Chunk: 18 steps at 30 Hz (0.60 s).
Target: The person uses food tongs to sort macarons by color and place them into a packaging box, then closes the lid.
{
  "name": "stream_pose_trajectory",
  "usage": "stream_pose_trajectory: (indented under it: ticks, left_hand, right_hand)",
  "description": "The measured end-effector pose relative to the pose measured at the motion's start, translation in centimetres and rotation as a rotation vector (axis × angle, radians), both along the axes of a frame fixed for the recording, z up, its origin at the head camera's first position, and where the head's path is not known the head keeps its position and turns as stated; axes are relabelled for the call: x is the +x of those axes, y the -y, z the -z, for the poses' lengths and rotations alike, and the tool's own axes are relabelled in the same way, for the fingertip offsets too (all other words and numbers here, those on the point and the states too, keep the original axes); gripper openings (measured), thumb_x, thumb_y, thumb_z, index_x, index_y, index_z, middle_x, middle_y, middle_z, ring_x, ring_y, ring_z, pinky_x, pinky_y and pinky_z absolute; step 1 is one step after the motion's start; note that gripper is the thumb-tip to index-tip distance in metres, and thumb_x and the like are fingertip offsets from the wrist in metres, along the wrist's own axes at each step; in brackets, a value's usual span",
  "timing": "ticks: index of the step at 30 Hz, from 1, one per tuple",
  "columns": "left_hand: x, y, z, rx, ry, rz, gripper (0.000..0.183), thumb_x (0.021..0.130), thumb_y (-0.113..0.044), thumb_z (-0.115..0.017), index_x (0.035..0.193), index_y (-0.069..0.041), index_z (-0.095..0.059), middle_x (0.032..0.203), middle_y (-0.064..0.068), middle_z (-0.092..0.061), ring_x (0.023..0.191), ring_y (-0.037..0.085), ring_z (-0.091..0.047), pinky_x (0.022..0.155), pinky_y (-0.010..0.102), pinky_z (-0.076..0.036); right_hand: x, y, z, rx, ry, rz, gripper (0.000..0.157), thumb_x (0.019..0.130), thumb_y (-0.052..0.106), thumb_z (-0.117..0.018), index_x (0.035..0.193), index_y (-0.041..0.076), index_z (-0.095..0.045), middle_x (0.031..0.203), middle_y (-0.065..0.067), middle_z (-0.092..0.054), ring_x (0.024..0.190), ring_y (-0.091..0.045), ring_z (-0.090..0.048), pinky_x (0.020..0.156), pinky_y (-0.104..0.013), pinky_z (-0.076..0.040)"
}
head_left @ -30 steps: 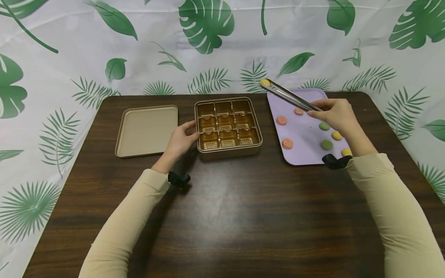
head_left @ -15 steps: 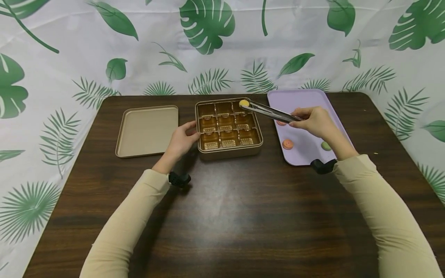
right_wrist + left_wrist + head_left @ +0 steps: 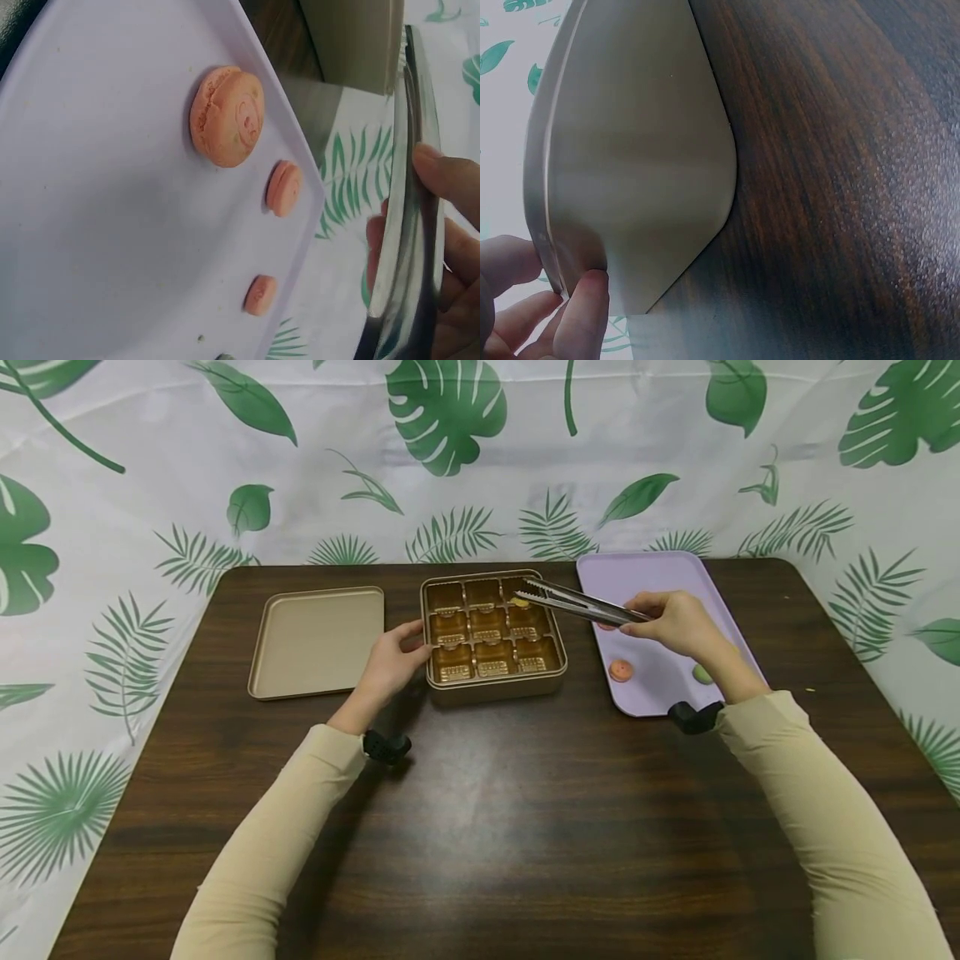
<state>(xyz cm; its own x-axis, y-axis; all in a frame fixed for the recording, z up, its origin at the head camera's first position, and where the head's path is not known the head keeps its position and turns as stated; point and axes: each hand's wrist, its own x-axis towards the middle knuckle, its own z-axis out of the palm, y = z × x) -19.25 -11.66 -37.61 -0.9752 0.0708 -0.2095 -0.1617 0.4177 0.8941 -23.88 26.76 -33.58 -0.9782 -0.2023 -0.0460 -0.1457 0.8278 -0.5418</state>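
Fingers of the right hand [image 3: 678, 620] are gripping tongs [image 3: 602, 608], whose parted tips are hovering at the box's [image 3: 495, 692] far right compartment, where a yellow cookie [image 3: 520, 602], just released, is now sitting. The left hand [image 3: 393, 662] is holding the box's left side as its filling is apparently beginning.

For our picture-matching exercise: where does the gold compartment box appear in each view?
Head: the gold box sits upper middle, left hand touching its side.
Left wrist: the gold box fills much of the left half.
Right wrist: part of the gold box shows at the top, right of centre.
Shared landmark: leaf-print backdrop.
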Motion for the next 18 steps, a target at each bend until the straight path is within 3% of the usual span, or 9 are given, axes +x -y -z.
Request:
stream_pose_trajectory:
  ticks: [5, 10, 12, 18]
  left_hand:
    - [-0.05, 0.07, -0.09, -0.003, -0.003, 0.004, 0.052, 0.098, -0.012, -0.051, 0.148, -0.005, -0.035, 0.152, 0.016, -0.036, 0.136, 0.031, -0.043, 0.104, 0.045, -0.046]
    - [0.00, 0.07, -0.20, 0.000, -0.001, 0.006, 0.053, 0.098, -0.012, -0.051, 0.148, -0.005, -0.035, 0.152, 0.016, -0.036, 0.136, 0.031, -0.043, 0.104, 0.044, -0.046]
    - [0.02, 0.05, -0.21, 0.002, 0.001, 0.003, 0.052, 0.098, -0.012, -0.052, 0.148, -0.005, -0.036, 0.152, 0.015, -0.037, 0.136, 0.031, -0.044, 0.103, 0.044, -0.046]
    - [0.15, -0.06, -0.20, 0.000, 0.005, -0.003, 0.052, 0.098, -0.012, -0.052, 0.147, -0.006, -0.037, 0.151, 0.015, -0.038, 0.135, 0.031, -0.045, 0.102, 0.044, -0.047]
  right_hand:
    - [-0.02, 0.20, -0.07, -0.023, 0.008, 0.004, 0.037, 0.086, 0.021, -0.069, 0.115, -0.001, -0.065, 0.110, -0.024, -0.067, 0.074, 0.004, -0.054, 0.062, -0.015, -0.041]
    - [0.21, 0.42, -0.14, -0.044, -0.031, 0.026, 0.041, 0.089, 0.027, -0.066, 0.118, -0.001, -0.062, 0.111, -0.024, -0.064, 0.089, -0.022, -0.062, 0.065, -0.016, -0.040]
    - [0.28, 0.40, -0.18, -0.060, -0.044, 0.046, 0.044, 0.090, 0.033, -0.065, 0.120, 0.000, -0.062, 0.111, -0.024, -0.064, 0.092, -0.024, -0.061, 0.066, -0.016, -0.040]
    - [0.49, -0.34, -0.65, -0.088, -0.061, 0.069, 0.049, 0.089, 0.041, -0.066, 0.121, 0.004, -0.065, 0.113, -0.021, -0.065, 0.074, 0.006, -0.051, 0.062, -0.014, -0.040]
